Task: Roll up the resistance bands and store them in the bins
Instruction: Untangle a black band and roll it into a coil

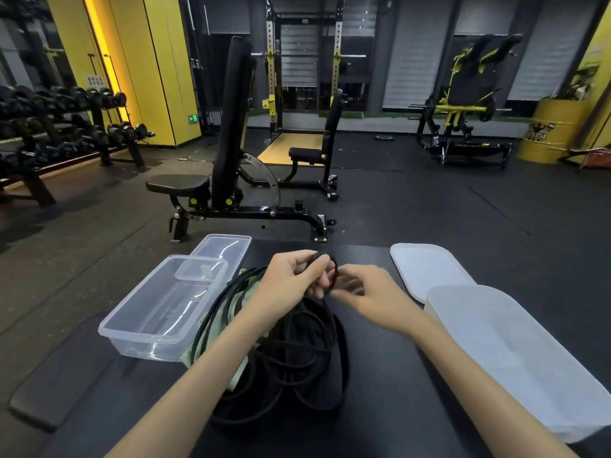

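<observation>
A tangled heap of black resistance bands (297, 355) lies on the black padded surface (390, 375), with a pale green band (215, 342) partly under it. My left hand (294, 276) grips a small coiled loop of black band (325, 262) lifted above the heap. My right hand (360, 292) is blurred and pinches the same loop from the right. A large clear bin (158, 312) stands to the left of the heap, with a small clear box (200, 267) inside its far end. A second clear bin (221, 251) sits behind it.
Two frosted white lids (429, 269) (515, 352) lie to the right of my hands. Beyond the pad stand a black adjustable bench (228, 180), a squat rack (304, 77), a dumbbell rack (59, 127) at left and a yellow barrel (549, 130) at right.
</observation>
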The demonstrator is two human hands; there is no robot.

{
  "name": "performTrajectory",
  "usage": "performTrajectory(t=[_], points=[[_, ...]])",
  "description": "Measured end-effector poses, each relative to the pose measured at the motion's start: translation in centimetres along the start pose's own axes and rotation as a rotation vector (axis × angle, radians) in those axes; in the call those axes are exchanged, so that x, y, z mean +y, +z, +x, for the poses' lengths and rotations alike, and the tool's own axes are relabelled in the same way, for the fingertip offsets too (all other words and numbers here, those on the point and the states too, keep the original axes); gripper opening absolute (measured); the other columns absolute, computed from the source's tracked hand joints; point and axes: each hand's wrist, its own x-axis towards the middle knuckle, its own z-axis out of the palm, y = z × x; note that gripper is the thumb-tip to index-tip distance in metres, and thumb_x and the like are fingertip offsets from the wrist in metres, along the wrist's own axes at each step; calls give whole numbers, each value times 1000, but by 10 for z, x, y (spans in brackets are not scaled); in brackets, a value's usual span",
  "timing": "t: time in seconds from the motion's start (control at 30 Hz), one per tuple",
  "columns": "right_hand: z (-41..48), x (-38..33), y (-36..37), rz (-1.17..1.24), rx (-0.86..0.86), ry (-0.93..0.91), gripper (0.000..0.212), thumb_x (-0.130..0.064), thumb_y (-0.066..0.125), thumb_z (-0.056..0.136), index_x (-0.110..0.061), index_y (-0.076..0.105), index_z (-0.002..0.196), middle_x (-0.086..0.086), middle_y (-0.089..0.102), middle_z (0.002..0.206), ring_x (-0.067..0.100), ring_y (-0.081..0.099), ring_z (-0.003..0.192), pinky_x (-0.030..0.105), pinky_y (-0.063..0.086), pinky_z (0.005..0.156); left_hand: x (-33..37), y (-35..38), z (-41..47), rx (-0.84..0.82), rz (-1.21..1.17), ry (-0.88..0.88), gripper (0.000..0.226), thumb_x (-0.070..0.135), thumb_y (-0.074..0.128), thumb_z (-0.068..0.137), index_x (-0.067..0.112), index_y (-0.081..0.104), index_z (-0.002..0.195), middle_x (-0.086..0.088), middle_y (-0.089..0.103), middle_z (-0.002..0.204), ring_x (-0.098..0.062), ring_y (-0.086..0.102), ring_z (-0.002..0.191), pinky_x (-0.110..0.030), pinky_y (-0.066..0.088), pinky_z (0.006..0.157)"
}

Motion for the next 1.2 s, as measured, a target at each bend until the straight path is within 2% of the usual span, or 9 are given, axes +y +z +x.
performTrajectory(t=[0.23,0.43,0.5,0.6,0.7,0.77,0.93,1.1,1.2], points=[[-13,-9,4,415,-16,80,14,-21,68,88,-16,66,101,1,71,100,17,66,95,24,51,87,10,23,15,23,-224,-117,22,19,56,97,5,66,84,4,61,63,-9,52,58,-21,44,64],[-16,-12,-2,466,12,182,16,-23,69,87,-14,66,100,0,73,96,5,68,88,11,46,76,14,33,24,-124,-353,-209,27,9,40,100,2,66,103,-4,71,85,-13,60,77,-21,47,74],[-18,-9,-4,418,46,204,17,-28,70,85,-22,68,101,-10,72,98,2,68,89,14,47,79,10,33,24,-152,-310,-169,24,9,42,101,5,66,104,-3,73,92,-10,63,82,-17,48,73],[-23,-6,-3,336,99,255,35,-48,66,76,-18,70,94,-6,72,93,5,66,93,28,52,88,4,37,24,-129,-257,-115,17,14,51,99,12,67,105,0,74,99,-7,66,91,-17,48,80],[-29,-11,-4,392,76,245,9,-24,66,87,-19,71,83,-2,73,80,8,68,81,24,52,77,6,45,26,-50,-212,-83,15,16,58,96,13,69,105,3,74,100,-2,65,93,-20,47,89],[-30,-14,-8,409,91,212,18,-11,62,90,-17,69,75,-1,72,73,5,66,70,19,47,70,10,48,26,-44,-149,-66,17,21,60,94,13,70,106,5,74,100,2,64,90,-20,49,91],[-26,-18,-29,502,132,167,17,-5,55,94,0,64,81,12,69,77,10,64,71,23,50,70,13,41,16,-105,-91,-74,22,22,52,99,9,70,102,7,71,81,1,62,65,-13,45,60],[-14,-19,-49,513,119,176,20,-8,55,95,9,66,95,10,66,75,6,61,64,21,47,66,1,31,7,-106,-46,-97,16,22,62,93,23,71,106,0,76,95,-12,66,85,-36,53,89],[-8,-23,-55,575,161,220,18,-12,58,94,2,70,94,8,71,80,11,65,71,23,50,70,-2,28,1,-185,12,-103,16,18,69,88,16,72,104,-3,76,93,-12,70,91,-26,54,87]])
